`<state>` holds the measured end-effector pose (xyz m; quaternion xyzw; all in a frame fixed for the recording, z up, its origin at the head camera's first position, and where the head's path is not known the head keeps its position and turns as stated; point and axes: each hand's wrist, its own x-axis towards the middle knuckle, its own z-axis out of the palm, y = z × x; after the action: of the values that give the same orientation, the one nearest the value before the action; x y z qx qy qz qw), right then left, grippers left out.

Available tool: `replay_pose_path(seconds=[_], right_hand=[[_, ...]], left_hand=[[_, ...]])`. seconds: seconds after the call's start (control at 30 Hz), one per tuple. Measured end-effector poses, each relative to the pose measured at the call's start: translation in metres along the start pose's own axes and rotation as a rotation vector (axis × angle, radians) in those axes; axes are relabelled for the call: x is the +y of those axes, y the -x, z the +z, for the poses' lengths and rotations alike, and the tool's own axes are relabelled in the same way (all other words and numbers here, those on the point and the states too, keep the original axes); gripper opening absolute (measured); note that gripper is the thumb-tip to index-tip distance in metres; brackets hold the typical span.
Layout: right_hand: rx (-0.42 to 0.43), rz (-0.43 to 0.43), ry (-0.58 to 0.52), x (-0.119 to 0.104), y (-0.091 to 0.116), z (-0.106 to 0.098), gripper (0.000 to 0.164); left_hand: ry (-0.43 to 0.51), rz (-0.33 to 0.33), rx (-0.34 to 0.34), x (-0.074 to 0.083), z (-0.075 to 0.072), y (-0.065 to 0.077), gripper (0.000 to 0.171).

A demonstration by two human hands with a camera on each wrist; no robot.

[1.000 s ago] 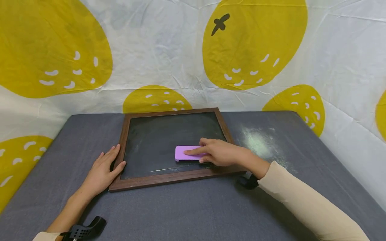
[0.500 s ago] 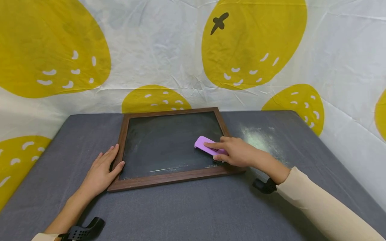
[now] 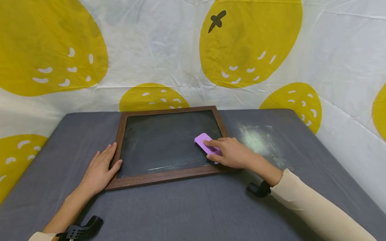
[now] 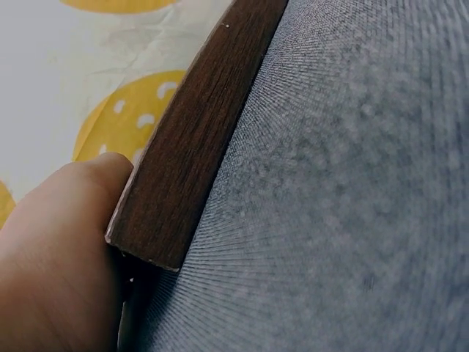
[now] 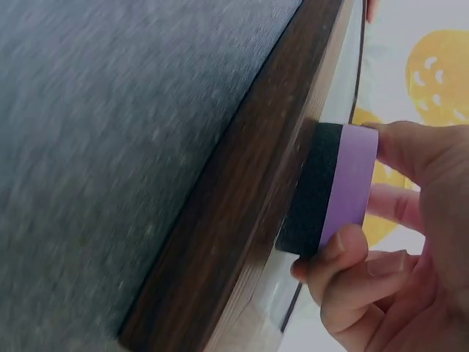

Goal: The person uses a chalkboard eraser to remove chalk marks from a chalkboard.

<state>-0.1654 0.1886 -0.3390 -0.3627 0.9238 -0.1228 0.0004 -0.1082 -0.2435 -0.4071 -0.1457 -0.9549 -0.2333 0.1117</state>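
A chalkboard (image 3: 163,140) in a brown wooden frame lies on the table, with a faint pale streak along its lower edge. At the board's lower right, the right hand (image 3: 233,153) grips a purple chalkboard eraser (image 3: 208,143), its index finger stretched along the top. In the right wrist view, thumb and fingers hold the eraser (image 5: 348,191) by its sides, its dark felt facing the board near the frame (image 5: 242,176). The left hand (image 3: 98,170) rests against the frame's left side with straight fingers and the thumb on the lower left corner; the left wrist view shows that corner (image 4: 161,198).
The table (image 3: 181,214) wears a dark grey cloth. A pale chalky smudge (image 3: 256,140) marks it right of the board. Behind hangs a white sheet (image 3: 156,50) with yellow fruit prints. Black camera mounts (image 3: 81,229) sit at both wrists.
The right hand has moved the eraser rightward from the board's lower middle and turned it aslant, then shifted it slightly. The left hand stays on the frame.
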Motion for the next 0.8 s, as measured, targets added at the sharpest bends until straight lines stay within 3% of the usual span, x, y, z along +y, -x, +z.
replay_pose_path(seconds=[0.8], right_hand=[[0.017, -0.003, -0.041, -0.051, -0.052, 0.026, 0.049]], left_hand=[[-0.005, 0.020, -0.004, -0.009, 0.000, -0.011, 0.064]])
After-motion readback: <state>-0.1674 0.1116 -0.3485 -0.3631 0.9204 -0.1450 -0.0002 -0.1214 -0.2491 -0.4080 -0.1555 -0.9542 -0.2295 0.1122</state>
